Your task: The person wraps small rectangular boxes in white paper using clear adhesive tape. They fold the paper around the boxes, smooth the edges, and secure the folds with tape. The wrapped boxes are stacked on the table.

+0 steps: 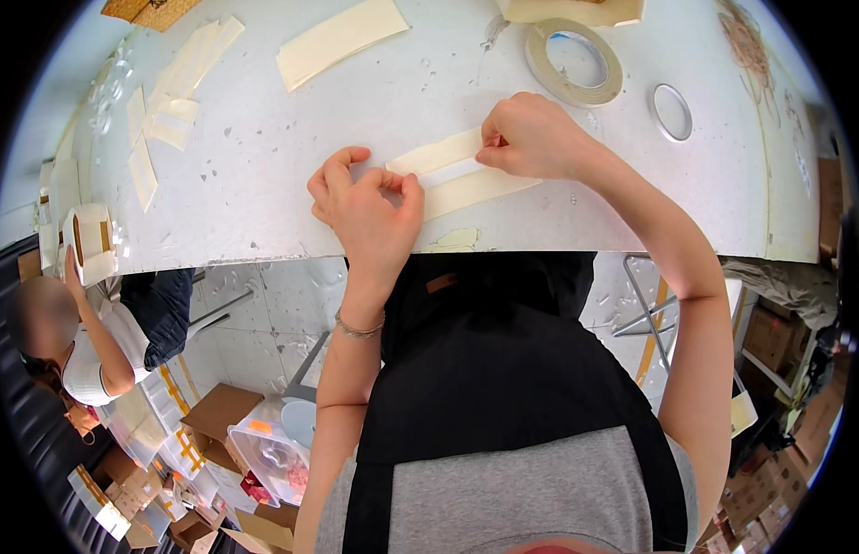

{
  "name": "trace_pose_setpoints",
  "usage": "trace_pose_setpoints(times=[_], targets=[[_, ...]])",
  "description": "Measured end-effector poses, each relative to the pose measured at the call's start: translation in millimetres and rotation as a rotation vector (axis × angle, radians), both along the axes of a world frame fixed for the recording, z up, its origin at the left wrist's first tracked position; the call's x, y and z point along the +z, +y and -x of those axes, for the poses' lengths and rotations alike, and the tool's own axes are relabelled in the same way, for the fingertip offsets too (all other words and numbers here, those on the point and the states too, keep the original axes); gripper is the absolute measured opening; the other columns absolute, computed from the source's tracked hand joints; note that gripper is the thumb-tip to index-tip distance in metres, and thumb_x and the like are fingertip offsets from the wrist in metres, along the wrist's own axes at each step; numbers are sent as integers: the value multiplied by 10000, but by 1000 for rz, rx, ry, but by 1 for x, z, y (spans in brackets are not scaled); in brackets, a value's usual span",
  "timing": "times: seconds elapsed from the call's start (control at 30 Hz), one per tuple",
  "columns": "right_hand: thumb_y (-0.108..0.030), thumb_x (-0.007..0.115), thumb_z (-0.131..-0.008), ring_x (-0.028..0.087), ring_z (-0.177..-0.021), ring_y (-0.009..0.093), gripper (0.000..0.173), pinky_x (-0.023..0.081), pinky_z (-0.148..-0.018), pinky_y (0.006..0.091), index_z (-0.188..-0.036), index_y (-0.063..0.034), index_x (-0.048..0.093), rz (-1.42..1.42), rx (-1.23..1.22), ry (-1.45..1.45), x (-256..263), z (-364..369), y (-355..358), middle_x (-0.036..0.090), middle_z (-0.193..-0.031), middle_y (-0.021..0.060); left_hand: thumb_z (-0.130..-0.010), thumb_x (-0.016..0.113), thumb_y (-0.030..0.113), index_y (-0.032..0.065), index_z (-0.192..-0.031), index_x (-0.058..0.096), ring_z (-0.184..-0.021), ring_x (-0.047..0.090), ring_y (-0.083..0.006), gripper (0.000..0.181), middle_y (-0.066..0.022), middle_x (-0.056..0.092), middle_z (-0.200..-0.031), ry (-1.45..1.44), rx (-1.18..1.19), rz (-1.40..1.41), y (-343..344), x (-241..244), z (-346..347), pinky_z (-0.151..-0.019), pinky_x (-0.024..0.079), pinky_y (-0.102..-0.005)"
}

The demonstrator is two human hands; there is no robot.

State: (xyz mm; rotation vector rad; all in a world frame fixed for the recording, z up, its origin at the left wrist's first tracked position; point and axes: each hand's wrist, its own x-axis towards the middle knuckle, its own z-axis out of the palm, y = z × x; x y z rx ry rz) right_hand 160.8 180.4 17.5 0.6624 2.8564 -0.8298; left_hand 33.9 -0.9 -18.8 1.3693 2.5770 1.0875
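A cream strip of paper or fabric (481, 196) lies slightly slanted on the table in front of me. Along its middle runs a narrow white tape strip (446, 173). The thumb and index finger of my left hand (370, 211) pinch the tape's left end, while the other fingers curl above the tabletop. At the opposite end, my right hand (536, 138) has the tape between thumb and bent index finger, covering part of the cream piece. Beyond the right hand lies a large roll of double-sided tape (609, 76).
A stack of cream strips (343, 41) lies at the back, with taped strips (169, 121) farther left. An empty tape core (671, 113) and tangled strings (744, 41) are at right. Another person (100, 353) handles a light box (90, 242) at the left edge.
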Motion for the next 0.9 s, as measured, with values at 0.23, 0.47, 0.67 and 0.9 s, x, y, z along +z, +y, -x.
trace_pose_setpoints(times=[0.23, 0.47, 0.67, 0.9], targets=[[-157, 650, -733, 598, -613, 349, 182, 459, -539, 427, -623, -13, 632, -186, 15, -72, -4, 6, -11, 603, -601, 155, -717, 748, 312, 127, -616, 629, -998, 456, -279, 242, -32, 559, -968, 299, 6, 299, 6, 20, 2, -767, 312, -446], [-141, 660, -731, 588, -608, 371, 185, 450, -517, 441, -618, -1, 620, -216, 46, -68, -6, 5, -20, 590, -596, 169, -747, 726, 360, 69, -716, 661, -909, 576, -285, 299, -85, 632, -987, 277, 307, 987, -9, 61, 37, -725, 382, -468], [-150, 671, -719, 594, -602, 370, 217, 446, -513, 441, -575, -9, 593, -209, 71, -99, 9, 14, -22, 585, -586, 176, -831, 617, 456, -59, -1278, 509, -1285, 440, -369, 690, -203, 502, -1340, 272, -470, 91, -15, 5, -40, -1050, 328, -524], [-339, 697, -802, 620, -619, 322, 395, 470, -554, 426, -579, -29, 597, -173, -100, -300, 45, 13, 9, 595, -569, 136, -794, 602, 559, -90, -1334, 442, -1341, 360, -391, 859, -237, 387, -1436, 425, -442, 268, -13, -8, -58, -1066, 255, -598]])
